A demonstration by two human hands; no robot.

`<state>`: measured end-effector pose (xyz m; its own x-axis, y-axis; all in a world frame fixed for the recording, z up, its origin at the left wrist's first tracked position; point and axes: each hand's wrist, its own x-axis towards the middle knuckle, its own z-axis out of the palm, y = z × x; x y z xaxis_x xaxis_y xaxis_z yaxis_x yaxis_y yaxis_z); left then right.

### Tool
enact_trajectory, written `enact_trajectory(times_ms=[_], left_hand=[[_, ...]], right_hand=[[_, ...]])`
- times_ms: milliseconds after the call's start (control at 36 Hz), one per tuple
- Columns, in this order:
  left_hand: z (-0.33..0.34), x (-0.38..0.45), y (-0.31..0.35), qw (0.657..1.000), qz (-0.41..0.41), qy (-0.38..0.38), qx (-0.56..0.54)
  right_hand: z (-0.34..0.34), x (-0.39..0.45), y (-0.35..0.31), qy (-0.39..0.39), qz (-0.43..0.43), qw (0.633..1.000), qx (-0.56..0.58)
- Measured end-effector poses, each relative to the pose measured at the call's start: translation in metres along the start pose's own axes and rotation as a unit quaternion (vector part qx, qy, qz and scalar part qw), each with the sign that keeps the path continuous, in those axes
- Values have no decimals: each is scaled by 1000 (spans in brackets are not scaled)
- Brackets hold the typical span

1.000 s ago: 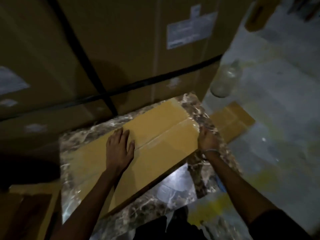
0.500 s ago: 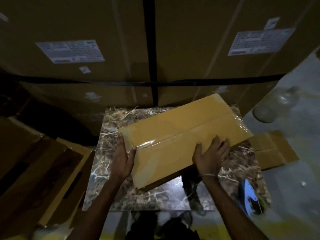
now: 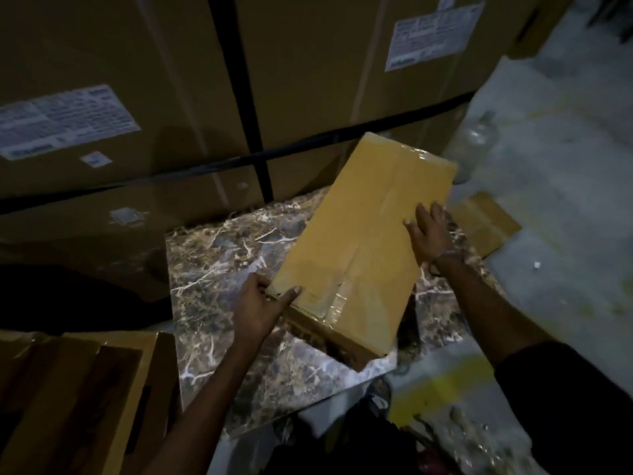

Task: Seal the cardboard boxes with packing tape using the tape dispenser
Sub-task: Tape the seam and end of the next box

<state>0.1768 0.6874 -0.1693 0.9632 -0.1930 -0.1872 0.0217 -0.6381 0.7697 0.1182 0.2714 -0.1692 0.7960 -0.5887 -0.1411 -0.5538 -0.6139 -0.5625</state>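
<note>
Yellow box [image 3: 363, 248] closed, seam taped, contents hidden; lies tilted on marble slab [image 3: 219, 269], long axis toward 1 o'clock. Left hand [image 3: 260, 306] at box's 7 o'clock corner, thumb on top, fingers underneath, pinching edge. Right hand [image 3: 430, 234] at 3 o'clock edge, fingers spread, flat against box. Open carton [image 3: 85, 389] at 8 o'clock, inside dark.

Marble slab [image 3: 219, 269] carries taped cardboard box [image 3: 363, 241].

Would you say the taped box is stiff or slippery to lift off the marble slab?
The box probably stays stiff: its faces look flat while the left hand grips a corner. The glossy tape may be slick. It seems light, with the right hand only resting flat on it.
</note>
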Motion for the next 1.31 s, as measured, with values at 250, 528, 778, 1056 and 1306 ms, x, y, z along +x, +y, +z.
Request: enact_trajectory(times_ms=[250,528,778,1056,1306], left_hand=[[19,-53,29,994,38,-7,103],[75,-34,63,891,357,13,279],[91,-35,58,895,339,46,285],[89,-33,53,902,323,18,286],[69,-51,75,953,284,-91,59]], right_hand=[[-26,-39,44,65,13,989,130],[20,-165,149,124,294,948,21],[33,-154,192,2,266,943,-200],[5,-152,178,23,318,943,93],[-95,-263,4,-44,112,909,399]])
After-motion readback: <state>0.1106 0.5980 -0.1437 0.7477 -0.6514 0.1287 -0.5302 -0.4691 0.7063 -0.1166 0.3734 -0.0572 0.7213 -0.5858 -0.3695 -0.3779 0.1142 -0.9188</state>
